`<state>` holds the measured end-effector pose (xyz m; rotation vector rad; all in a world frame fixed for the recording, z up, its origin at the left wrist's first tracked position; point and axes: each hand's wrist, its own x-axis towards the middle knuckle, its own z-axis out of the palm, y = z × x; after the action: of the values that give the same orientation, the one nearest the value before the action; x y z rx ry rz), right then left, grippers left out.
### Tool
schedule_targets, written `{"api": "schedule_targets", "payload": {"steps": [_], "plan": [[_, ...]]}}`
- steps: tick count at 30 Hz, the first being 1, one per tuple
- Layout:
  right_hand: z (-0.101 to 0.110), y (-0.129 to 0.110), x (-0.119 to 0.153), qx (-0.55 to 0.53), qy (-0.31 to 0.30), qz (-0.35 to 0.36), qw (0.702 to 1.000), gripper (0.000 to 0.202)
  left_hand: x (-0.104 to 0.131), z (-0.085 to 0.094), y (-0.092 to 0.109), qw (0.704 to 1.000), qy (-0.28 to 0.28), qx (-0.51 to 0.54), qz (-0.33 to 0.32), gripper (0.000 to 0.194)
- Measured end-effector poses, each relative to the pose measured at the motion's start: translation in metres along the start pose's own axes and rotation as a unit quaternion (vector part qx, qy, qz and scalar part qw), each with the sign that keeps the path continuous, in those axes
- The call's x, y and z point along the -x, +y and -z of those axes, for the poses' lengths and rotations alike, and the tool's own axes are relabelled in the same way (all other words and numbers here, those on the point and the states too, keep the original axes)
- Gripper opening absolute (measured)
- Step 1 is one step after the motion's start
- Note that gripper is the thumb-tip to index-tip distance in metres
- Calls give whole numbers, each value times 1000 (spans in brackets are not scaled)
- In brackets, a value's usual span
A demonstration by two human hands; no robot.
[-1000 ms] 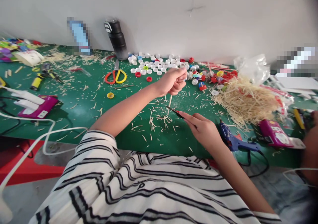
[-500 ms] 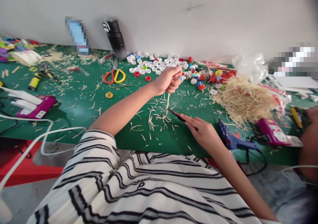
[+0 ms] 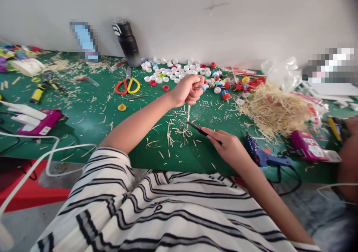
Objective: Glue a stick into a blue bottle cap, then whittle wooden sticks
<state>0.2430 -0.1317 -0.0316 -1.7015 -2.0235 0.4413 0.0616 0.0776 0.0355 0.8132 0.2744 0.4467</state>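
Observation:
My left hand point(image 3: 190, 90) is closed in a fist around a thin pale wooden stick point(image 3: 188, 113), which points down toward the table. In my right hand point(image 3: 223, 142) is the handle of a dark craft knife point(image 3: 197, 128), gripped with the fingers wrapped round it. The knife's tip meets the lower end of the stick. Beneath them curled wood shavings point(image 3: 183, 133) lie scattered on the green table point(image 3: 151, 157). The stick's upper end is hidden inside my left fist.
Bottle caps point(image 3: 173, 71) spread behind my left hand, near scissors point(image 3: 127, 86) and a black bottle point(image 3: 127, 43). To the right lie a heap of shavings point(image 3: 276, 110), a blue glue gun point(image 3: 263, 155) and a pink box point(image 3: 307, 145). Another person's arm point(image 3: 348, 155) is at the right edge.
Both hands keep their grips in nearly the same place. The knife tip stays at the stick's lower end, and the whole view has shifted very slightly.

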Motion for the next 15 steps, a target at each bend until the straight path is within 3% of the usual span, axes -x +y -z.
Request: {"api": "schedule_targets", "payload": {"steps": [4,11,15], "plan": [[2,-1,6,-10,-8,-1,1000,46,1,-3,-1,1000,-7,25,8,24],[-5,-11,-8,49,4,-9,999,46,-1,-7,-5,998,1,-57,-27,27],[-4,-14,-12,48,-3,-3,999,47,-1,-4,-3,998,8,-54,-25,27]]}}
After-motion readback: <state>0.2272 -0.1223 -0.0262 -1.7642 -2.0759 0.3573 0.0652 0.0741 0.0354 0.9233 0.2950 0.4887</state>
